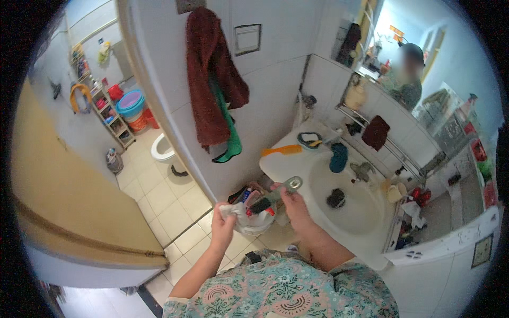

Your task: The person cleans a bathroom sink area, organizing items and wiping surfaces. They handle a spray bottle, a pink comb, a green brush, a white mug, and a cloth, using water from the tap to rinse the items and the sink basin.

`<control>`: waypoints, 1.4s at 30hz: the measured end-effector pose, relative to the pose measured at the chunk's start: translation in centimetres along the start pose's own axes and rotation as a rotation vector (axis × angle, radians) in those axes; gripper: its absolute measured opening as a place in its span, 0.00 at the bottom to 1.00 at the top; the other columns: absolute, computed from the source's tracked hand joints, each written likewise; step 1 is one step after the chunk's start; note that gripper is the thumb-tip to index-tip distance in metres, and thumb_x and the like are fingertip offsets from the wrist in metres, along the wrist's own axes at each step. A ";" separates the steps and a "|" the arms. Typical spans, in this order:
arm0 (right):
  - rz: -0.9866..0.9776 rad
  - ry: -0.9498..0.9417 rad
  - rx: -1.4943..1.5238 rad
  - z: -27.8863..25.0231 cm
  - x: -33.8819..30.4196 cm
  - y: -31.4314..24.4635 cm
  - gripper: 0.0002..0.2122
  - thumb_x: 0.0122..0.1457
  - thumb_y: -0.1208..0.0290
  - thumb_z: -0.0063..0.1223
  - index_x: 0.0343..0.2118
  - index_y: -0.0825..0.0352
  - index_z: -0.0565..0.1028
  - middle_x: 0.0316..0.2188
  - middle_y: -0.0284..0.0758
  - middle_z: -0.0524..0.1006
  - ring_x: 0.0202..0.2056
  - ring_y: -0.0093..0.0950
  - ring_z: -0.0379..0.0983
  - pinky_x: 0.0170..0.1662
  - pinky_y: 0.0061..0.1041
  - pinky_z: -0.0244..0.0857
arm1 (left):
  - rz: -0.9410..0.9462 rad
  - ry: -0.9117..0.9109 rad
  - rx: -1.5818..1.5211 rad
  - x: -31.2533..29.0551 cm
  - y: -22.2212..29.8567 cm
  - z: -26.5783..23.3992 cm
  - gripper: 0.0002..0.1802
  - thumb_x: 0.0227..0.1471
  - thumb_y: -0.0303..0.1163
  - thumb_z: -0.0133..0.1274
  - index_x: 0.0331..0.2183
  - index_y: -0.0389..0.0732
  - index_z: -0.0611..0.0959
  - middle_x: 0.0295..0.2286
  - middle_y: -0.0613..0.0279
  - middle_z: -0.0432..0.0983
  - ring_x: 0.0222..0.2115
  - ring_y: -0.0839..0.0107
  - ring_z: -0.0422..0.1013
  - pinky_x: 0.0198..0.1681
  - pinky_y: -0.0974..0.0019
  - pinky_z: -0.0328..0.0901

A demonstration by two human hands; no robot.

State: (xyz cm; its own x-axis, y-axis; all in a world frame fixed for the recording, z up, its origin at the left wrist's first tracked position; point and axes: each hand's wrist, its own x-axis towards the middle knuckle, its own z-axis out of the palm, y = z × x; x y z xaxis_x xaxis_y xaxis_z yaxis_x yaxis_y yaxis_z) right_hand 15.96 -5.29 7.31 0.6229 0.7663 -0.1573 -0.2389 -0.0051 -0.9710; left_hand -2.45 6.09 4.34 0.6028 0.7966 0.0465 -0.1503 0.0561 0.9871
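Note:
My left hand [222, 227] is closed on a crumpled white tissue [231, 210]. In my right hand [295, 205] is a grey-green brush [275, 195], gripped by its handle, with the holed handle end pointing up and right. Its dark bristle end [260, 206] points toward the tissue; whether the two touch is hard to tell. Both hands are above a white waste bin [256, 230] at the left of the washbasin. Inside the bin lie mixed wrappers and a blue-and-white tube-like item [246, 194], partly hidden by the brush and my hands.
The white washbasin [371, 217] on my right holds a dark round scrubber-like item [335, 197]. On its rim lie an orange comb [283, 150] and a teal cloth [338, 157] near the tap [363, 170]. A brown towel [209, 79] hangs on the wall. A toilet [161, 149] stands beyond the doorway.

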 end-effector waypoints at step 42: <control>0.015 -0.496 -0.087 14.0 2.9 3.2 0.25 0.56 0.74 0.49 0.56 0.68 0.56 0.43 0.38 0.67 0.42 0.28 0.69 0.44 0.24 0.65 | -0.389 0.083 0.498 -6.1 1.4 -14.0 0.26 0.44 0.40 0.57 0.46 0.42 0.73 0.27 0.62 0.75 0.25 0.74 0.70 0.30 0.70 0.65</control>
State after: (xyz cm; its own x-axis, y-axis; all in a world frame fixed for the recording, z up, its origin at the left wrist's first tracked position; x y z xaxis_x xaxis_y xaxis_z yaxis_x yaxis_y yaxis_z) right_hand 6.57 5.96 6.29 0.1855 0.9787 -0.0877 -0.1695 -0.0560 -0.9839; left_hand -17.38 9.72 3.33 0.4742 0.8196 -0.3216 0.4618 0.0795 0.8834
